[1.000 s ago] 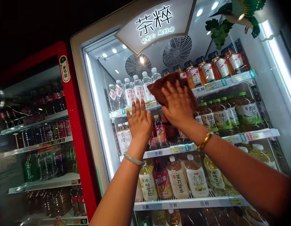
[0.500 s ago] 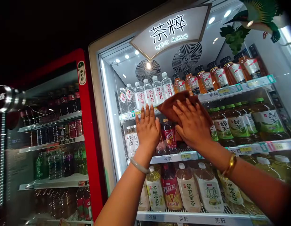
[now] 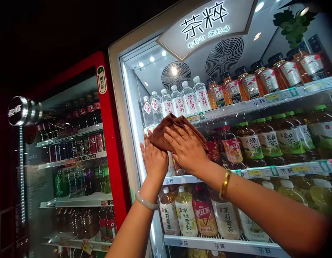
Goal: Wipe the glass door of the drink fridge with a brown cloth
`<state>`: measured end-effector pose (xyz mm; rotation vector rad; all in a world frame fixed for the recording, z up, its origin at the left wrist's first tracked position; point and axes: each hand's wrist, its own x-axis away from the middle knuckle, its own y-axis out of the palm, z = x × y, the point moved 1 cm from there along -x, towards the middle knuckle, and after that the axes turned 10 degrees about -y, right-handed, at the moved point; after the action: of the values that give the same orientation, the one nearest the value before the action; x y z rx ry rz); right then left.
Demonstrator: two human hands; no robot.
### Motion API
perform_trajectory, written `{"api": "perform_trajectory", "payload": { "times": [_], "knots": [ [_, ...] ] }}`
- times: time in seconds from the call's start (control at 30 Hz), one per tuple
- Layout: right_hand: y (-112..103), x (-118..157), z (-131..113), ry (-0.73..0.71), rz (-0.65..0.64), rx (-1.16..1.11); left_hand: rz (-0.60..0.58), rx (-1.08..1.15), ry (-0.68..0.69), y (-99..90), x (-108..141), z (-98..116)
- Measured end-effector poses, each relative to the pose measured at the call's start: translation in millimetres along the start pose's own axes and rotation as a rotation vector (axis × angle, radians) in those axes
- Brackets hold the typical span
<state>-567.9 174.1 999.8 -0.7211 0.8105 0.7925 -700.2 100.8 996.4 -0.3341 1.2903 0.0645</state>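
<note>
My right hand (image 3: 184, 145) presses a folded brown cloth (image 3: 162, 134) flat against the glass door of a lit drinks cooler (image 3: 116, 71), holding it under its outstretched fingers. Part of the cloth is hidden beneath that hand. Close by on the left, my left hand (image 3: 155, 157) rests on the same glass with its fingers extended. Its fingertips meet the left edge of the cloth. Behind the glass, clear water bottles (image 3: 177, 102) stand on the upper shelf, and the hands cover some of the bottles on the shelf below.
To the left stands a red-framed cooler (image 3: 112, 143) filled with cans and bottles. A round silver fitting (image 3: 19, 111) shows at far left. An illuminated sign (image 3: 206, 27) tops the lit cooler. Tea bottles (image 3: 273, 139) fill its shelves on the right.
My right hand has slid the cloth leftward over the glass, up to my left hand. My left hand has shifted slightly left and down. The view has also moved a little.
</note>
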Motion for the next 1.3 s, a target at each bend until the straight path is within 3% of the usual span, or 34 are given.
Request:
{"api": "perform_trajectory", "payload": {
  "times": [0.1, 0.23, 0.33, 0.4, 0.47, 0.57, 0.63, 0.73, 0.8, 0.9, 1.0, 1.07, 1.2, 1.3],
  "knots": [
    [-12, 16, 15, 0.037, 0.020, 0.021, -0.028, -0.031, 0.040, 0.3, 6, 3],
    [-16, -21, 33, 0.143, 0.056, 0.025, -0.034, -0.077, 0.067, -4.2, -21, 7],
    [-3, -54, 21, 0.171, 0.053, -0.004, -0.011, -0.078, 0.053, -7.4, -33, -5],
    [10, -60, 1, 0.121, 0.017, -0.024, -0.002, -0.062, 0.001, -8.4, -27, -22],
    [23, -49, -22, 0.037, -0.014, -0.030, -0.013, -0.053, -0.032, -8.2, -10, -39],
    [34, -7, -49, -0.053, -0.008, -0.021, -0.043, -0.040, -0.011, -5.3, 28, -53],
    [33, 26, -53, -0.056, -0.003, -0.018, -0.060, -0.012, 0.004, -1.1, 53, -47],
    [19, 60, -39, -0.006, 0.001, -0.017, -0.103, 0.023, 0.067, 6.9, 73, -16],
    [8, 66, -21, 0.041, 0.018, -0.022, -0.112, 0.028, 0.114, 10.4, 69, 9],
    [-3, 50, -1, 0.096, 0.047, -0.048, -0.092, 0.027, 0.104, 10.2, 46, 31],
    [2, 29, -2, 0.102, 0.037, -0.077, -0.087, 0.033, 0.036, 7.2, 29, 24],
    [10, 28, -15, 0.081, 0.012, -0.079, -0.095, 0.042, 0.011, 6.6, 34, 6],
    [19, 74, -49, -0.002, -0.021, -0.055, -0.134, 0.065, -0.057, 14.0, 89, -20],
    [10, 132, -55, -0.015, -0.036, -0.055, -0.156, 0.055, -0.109, 27.0, 140, -8]
  ]
}}
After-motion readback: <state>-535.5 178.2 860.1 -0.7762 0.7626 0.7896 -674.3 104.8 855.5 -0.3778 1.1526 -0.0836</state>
